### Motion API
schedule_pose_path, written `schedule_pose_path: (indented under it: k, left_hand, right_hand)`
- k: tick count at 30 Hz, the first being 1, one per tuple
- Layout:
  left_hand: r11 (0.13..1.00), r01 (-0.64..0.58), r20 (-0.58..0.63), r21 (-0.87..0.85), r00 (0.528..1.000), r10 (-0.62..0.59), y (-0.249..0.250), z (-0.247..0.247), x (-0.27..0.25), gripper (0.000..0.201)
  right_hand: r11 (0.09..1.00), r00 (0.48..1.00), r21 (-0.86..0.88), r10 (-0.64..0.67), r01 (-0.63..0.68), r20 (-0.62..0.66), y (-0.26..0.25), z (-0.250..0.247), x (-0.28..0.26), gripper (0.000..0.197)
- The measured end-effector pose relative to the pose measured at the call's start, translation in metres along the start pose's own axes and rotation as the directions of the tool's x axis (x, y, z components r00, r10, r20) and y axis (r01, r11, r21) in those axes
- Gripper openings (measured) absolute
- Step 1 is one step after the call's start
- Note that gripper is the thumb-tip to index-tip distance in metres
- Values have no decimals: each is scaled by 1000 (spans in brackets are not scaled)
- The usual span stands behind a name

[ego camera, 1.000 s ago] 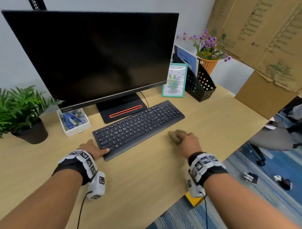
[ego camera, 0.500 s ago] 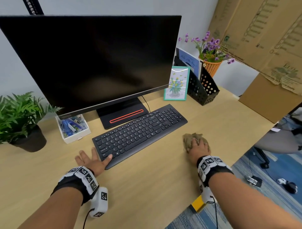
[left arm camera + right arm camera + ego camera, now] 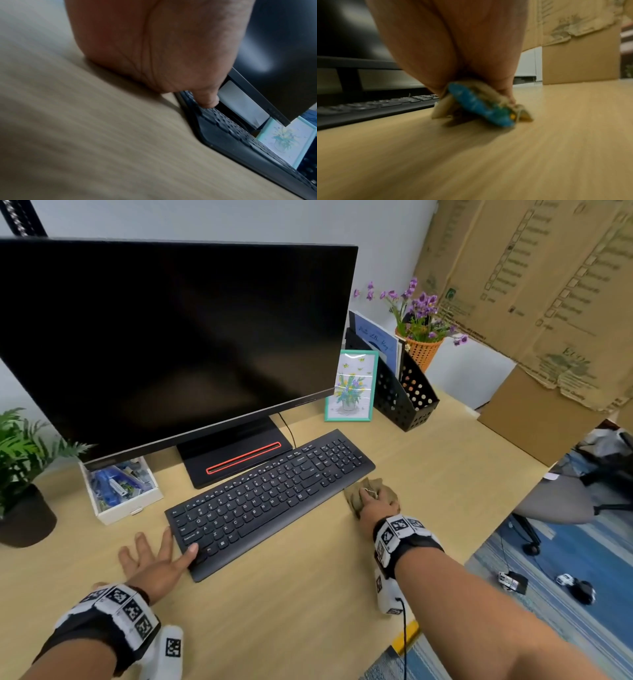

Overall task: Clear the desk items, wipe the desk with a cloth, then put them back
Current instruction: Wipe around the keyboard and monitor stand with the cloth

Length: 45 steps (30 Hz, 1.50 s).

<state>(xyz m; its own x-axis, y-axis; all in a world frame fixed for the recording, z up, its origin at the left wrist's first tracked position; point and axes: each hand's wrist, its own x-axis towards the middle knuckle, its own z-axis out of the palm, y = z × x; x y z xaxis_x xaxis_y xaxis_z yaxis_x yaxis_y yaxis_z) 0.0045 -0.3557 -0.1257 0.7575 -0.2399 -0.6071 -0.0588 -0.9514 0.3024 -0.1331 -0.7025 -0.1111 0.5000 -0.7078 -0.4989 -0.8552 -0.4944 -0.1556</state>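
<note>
Our right hand (image 3: 376, 501) presses a crumpled tan cloth (image 3: 359, 494) onto the wooden surface (image 3: 308, 611), just off the black keyboard's (image 3: 267, 498) right end; our left hand (image 3: 154, 559), fingers spread, steadies its near-left corner.

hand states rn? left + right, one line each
Left hand: open, fingers spread flat on the desk, thumb touching the keyboard corner.
Right hand: grips the crumpled cloth, pressing it on the desk.
</note>
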Motion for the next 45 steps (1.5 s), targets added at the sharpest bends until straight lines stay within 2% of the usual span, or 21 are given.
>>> schedule_pose_path:
  k: [4,8,13,15,17,19,21,22,24,27,30,33,36,39,43,44,45]
  left_hand:
    - [999,13,-1,-32,1000,-13,2,0,-4,89]
    - [999,37,-31,-17,999,-37,6,1,-5,73]
    - [998,39,-39,-52,998,-41,1,2,1,75]
    - [994,36,-50,-108,998,-42,1,2,2,76]
    - [988,42,-67,-148,996,-52,5,3,0,74]
    - [983,56,-105,-175,992,-75,12,4,0,73]
    - [976,86,-157,-199,981,-118,21,4,4,73]
    - [970,106,-182,-217,972,-147,26,3,7,73]
    - [958,147,-198,-244,960,-198,37,1,11,75]
    - [951,158,-203,-264,955,-215,40,1,16,75]
    - [963,138,-208,-231,960,-188,31,2,19,73]
    - [968,100,-210,-231,966,-149,25,3,15,67]
    - [977,80,-224,-199,966,-125,21,5,12,63]
    - [980,52,-239,-191,966,-98,17,8,10,62]
    - [976,19,-250,-215,966,-74,15,13,8,61]
    - [976,18,-251,-215,965,-73,14,14,8,61]
    - [978,17,-252,-210,965,-71,14,14,8,61]
  right_hand:
    - [999,999,-6,31,-31,-41,31,-23,21,63]
    - [985,982,13,174,-173,-77,80,-33,33,63]
    - [958,951,81,284,-275,-125,129,-31,26,63]
    - [942,934,68,336,-329,-123,132,-34,23,64]
    - [937,927,11,347,-349,-143,125,-39,18,57]
    - [968,951,14,250,-252,-180,105,-40,8,42]
    - [997,971,72,48,-32,-233,76,-24,-6,38]
    - [993,970,89,-55,78,-239,59,-11,-17,42]
    - [968,959,63,-229,242,-165,32,22,-48,51]
    - [942,943,-96,-327,320,-65,19,54,-81,67]
    - [965,967,-75,-254,251,-32,42,46,-74,72]
    - [999,997,5,-53,53,-48,81,27,-60,70]
    - [998,982,10,62,-61,-178,115,13,-58,57]
    - [983,969,-50,166,-178,-180,136,-2,-57,45]
    - [972,953,-31,223,-234,-204,137,-20,-61,38]
    - [982,952,-25,173,-185,-252,129,-23,-63,38]
    - [995,949,-44,68,-86,-307,118,-21,-66,38]
